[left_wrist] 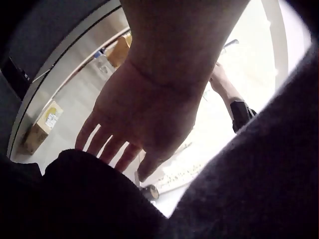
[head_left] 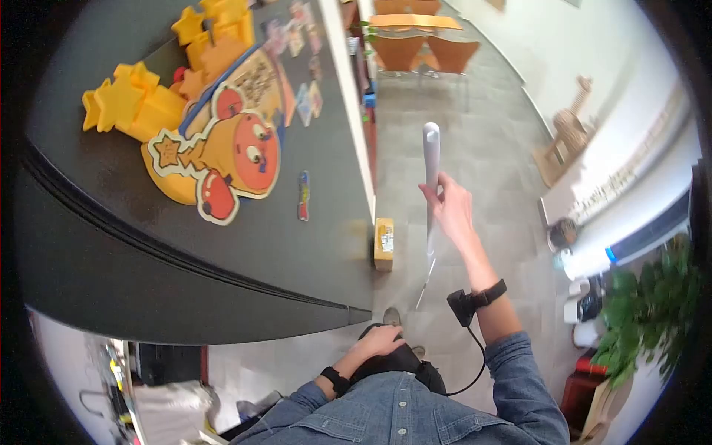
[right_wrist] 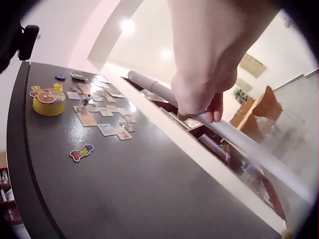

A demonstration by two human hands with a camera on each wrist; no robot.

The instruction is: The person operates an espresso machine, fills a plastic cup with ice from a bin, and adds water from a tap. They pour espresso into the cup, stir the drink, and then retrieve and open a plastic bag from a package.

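My right hand grips a long pale tube with a rounded end, held beside the dark tabletop. In the head view the tube points away from me, and a thin shiny strip shows below its near end. From the right wrist, the tube runs diagonally under the hand, with a thicker section at its far upper end. My left hand rests on the dark cloth over my leg. Its fingers lie spread and fairly straight in the left wrist view, with nothing held.
On the dark tabletop stand a yellow star-decorated piece with a cartoon face, a small colourful sign and several flat picture cards. A cardboard box sits below its edge. Orange chairs stand ahead; a leafy plant is at right.
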